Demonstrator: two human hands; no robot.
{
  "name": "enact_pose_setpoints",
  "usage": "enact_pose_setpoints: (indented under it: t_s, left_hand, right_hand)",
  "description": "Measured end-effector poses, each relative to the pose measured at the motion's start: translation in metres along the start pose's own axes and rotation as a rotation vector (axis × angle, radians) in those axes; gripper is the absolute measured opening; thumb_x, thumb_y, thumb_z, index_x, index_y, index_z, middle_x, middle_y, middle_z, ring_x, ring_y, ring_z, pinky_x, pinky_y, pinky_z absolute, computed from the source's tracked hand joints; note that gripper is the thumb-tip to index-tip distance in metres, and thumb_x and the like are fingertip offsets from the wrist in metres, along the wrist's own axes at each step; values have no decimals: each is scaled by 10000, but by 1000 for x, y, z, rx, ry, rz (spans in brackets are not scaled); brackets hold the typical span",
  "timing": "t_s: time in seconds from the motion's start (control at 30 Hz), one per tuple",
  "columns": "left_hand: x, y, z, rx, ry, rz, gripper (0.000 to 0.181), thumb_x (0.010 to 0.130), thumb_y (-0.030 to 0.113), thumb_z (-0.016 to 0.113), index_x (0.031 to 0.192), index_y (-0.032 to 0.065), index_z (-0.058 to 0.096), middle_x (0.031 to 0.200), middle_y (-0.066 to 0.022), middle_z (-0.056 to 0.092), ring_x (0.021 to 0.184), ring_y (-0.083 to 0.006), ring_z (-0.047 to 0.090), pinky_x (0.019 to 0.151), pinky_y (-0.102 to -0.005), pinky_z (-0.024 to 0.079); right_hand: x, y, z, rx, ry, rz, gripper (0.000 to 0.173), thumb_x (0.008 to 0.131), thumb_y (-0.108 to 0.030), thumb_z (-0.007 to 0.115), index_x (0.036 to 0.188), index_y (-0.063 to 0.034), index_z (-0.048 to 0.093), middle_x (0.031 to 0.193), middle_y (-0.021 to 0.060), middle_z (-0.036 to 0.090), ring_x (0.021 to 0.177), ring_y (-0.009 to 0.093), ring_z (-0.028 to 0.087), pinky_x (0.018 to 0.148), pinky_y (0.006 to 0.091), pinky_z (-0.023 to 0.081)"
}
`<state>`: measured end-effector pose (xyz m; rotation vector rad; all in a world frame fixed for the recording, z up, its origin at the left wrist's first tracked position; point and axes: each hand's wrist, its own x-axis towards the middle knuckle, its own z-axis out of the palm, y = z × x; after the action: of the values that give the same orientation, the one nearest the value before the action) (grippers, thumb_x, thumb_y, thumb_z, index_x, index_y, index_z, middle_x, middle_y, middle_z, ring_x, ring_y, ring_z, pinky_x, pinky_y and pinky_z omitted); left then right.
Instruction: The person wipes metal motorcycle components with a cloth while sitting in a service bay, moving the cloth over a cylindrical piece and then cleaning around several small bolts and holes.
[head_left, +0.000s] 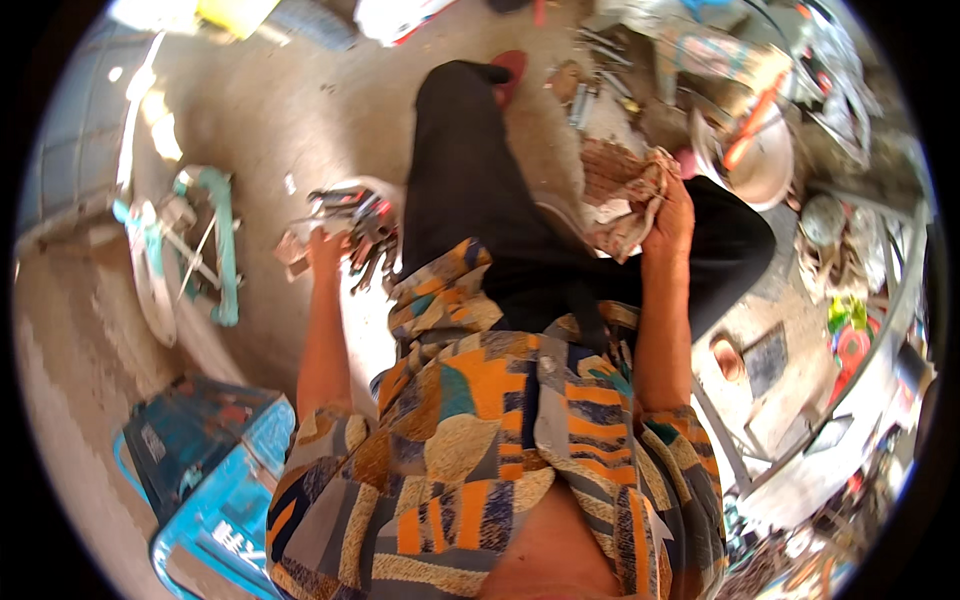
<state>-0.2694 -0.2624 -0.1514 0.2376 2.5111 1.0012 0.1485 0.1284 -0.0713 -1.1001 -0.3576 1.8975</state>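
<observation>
My right hand (673, 214) grips a crumpled reddish-brown patterned rag (619, 180), which hangs beside my bent knee. On the other side, my left hand (328, 247) reaches down at a pale round container (379, 184) filled with several hand tools (367, 217), some with dark or red handles. A brownish piece (291, 253) sticks out by the left fingers; blur hides whether they hold it or only touch it. The finger tips of my left hand are hard to make out.
At left stand a teal-and-white metal frame (225, 247) and a blue toolbox (210, 517). Metal pieces (600, 82) are scattered on the floor ahead. A white bowl (765, 165) with an orange-handled tool (754, 124) is at right, near a cluttered metal-edged shelf (795, 465).
</observation>
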Motion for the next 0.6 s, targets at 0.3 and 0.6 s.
enact_pose_setpoints:
  t_s: [0.3,0.6]
  left_hand:
    - [-36,279,63,-410,-71,373,318,857,107,621,1127,-49,563,1014,-146,645,708,-190,648,673,-297,532]
    - [-78,421,232,-289,-755,398,219,877,130,591,1033,-22,611,888,-134,660,673,-180,645,608,-263,508]
  right_hand:
    - [-21,-78,10,52,96,-304,156,909,-123,544,1025,-30,593,857,46,637,618,132,592,484,261,465]
    - [-10,-127,9,-47,185,-423,187,918,-150,518,1005,10,558,817,90,622,651,209,639,557,300,520]
